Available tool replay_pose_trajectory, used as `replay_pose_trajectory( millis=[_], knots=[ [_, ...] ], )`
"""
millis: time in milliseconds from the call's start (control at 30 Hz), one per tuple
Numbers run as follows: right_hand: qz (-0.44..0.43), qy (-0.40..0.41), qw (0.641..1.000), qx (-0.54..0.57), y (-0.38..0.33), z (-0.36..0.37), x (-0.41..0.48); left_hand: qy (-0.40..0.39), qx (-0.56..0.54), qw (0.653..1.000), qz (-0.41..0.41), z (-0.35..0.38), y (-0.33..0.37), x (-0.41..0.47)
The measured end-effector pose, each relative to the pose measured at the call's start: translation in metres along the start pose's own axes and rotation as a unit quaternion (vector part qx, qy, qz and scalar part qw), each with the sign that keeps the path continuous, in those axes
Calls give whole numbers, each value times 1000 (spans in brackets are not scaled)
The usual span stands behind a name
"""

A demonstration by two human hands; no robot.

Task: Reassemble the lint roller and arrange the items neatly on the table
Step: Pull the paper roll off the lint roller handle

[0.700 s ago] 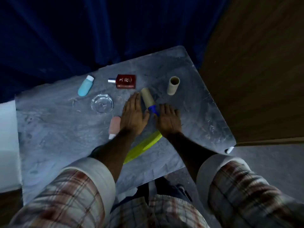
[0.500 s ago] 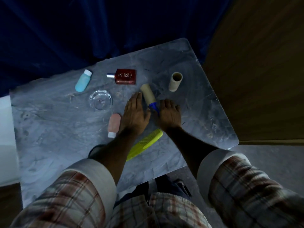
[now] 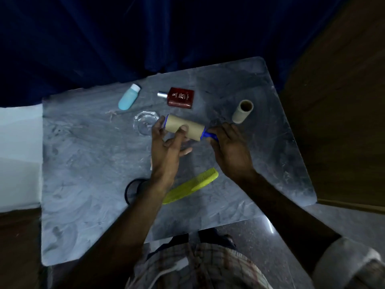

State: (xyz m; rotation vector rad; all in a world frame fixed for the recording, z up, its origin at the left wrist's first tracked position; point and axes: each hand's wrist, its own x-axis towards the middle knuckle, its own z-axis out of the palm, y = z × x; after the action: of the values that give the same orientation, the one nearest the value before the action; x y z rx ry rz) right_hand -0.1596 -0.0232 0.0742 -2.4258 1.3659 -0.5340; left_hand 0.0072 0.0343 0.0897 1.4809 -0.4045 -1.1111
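Observation:
The lint roller (image 3: 187, 128) is lifted above the grey marble table (image 3: 83, 163), lying roughly level: a tan cardboard roll on a blue handle. My left hand (image 3: 166, 149) grips the roll with thumb and fingers. My right hand (image 3: 229, 149) is closed around the blue handle (image 3: 210, 135), most of which it hides. A second tan cardboard tube (image 3: 242, 111) lies on the table to the right, apart from both hands.
At the back lie a light blue bottle (image 3: 128, 97) and a red perfume bottle (image 3: 180, 97). A clear glass dish (image 3: 144, 125) sits left of the roller. A yellow-green comb (image 3: 190, 185) and a black hair band (image 3: 133, 189) lie near my left forearm.
Both hands were flat on the table beside the roller; now they hold it lifted and turned sideways. The pink bottle is now hidden behind my left hand. The camera view has shifted.

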Motion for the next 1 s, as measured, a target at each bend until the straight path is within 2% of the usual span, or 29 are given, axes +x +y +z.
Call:
replay_pose_trajectory(
  millis=[167, 433, 533, 633, 700, 867, 1000],
  knots=[
    [-129, 35, 991, -2, -41, -29, 7, 66, -31, 997, 19, -31, 41, -48],
    [-247, 12, 969, -12, -106, -57, 7, 133, -156, 975, 92, -93, 59, -107],
    [-293, 16, 956, -25, -134, -62, 8, 189, -197, 957, 99, -120, 58, -127],
    [-335, 46, 941, -16, -158, -64, 11, 255, -177, 943, 123, -147, 61, -142],
    [-363, 53, 930, -15, -175, -63, 13, 272, -147, 940, 147, -165, 63, -150],
    [-417, -27, 908, -25, -224, -51, 17, 245, -146, 944, 169, -218, 63, -171],
    [-457, -80, 885, -31, -262, -32, 17, 270, -157, 935, 169, -256, 52, -183]
  ],
)
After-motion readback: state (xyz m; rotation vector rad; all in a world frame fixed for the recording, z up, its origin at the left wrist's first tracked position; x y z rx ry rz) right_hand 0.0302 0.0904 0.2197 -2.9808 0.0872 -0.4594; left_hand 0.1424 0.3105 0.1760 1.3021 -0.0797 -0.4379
